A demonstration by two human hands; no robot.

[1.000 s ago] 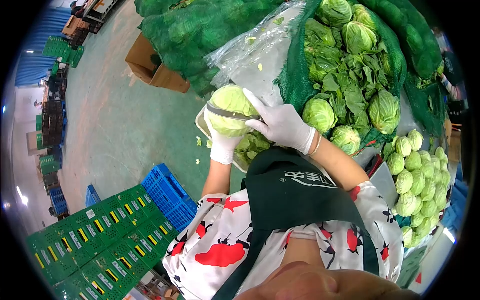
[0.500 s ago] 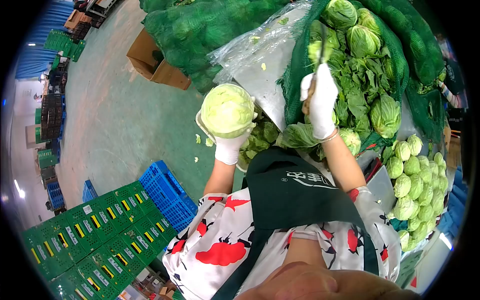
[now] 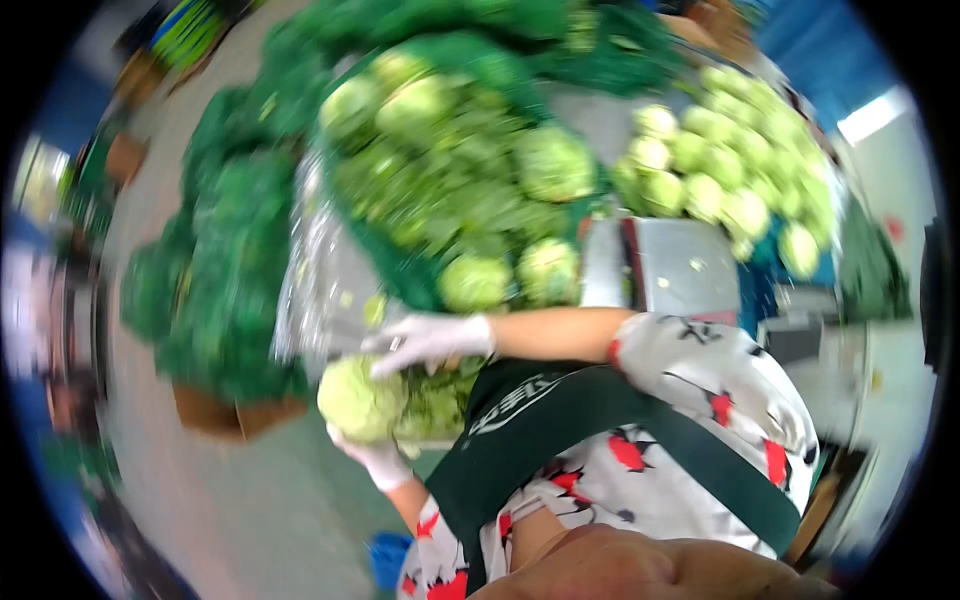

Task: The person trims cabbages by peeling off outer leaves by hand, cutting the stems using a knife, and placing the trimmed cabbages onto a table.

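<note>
A pale green cabbage [image 3: 362,398] with smooth outer leaves rests in my left hand [image 3: 370,455], which wears a white glove and cups it from below. My right hand [image 3: 425,342], also gloved, reaches across to the cabbage's upper right side. Motion smears its fingers, and no knife can be made out there. Loose green leaves [image 3: 440,400] lie just right of the cabbage, in front of my dark apron. Beyond my hands, a green mesh bag [image 3: 385,262] lies open around leaves and several cabbages [image 3: 555,165].
A large pile of trimmed cabbages [image 3: 745,165] stands at the right, near a grey metal surface [image 3: 685,265]. Filled green net sacks [image 3: 240,270] stand at the left above a cardboard box [image 3: 215,412]. Clear plastic film [image 3: 300,270] hangs along the table edge.
My view has swung to the right and is blurred. My right hand has come from over the mesh bag to the cabbage; the knife it held is no longer distinguishable. My left hand still holds the cabbage.
</note>
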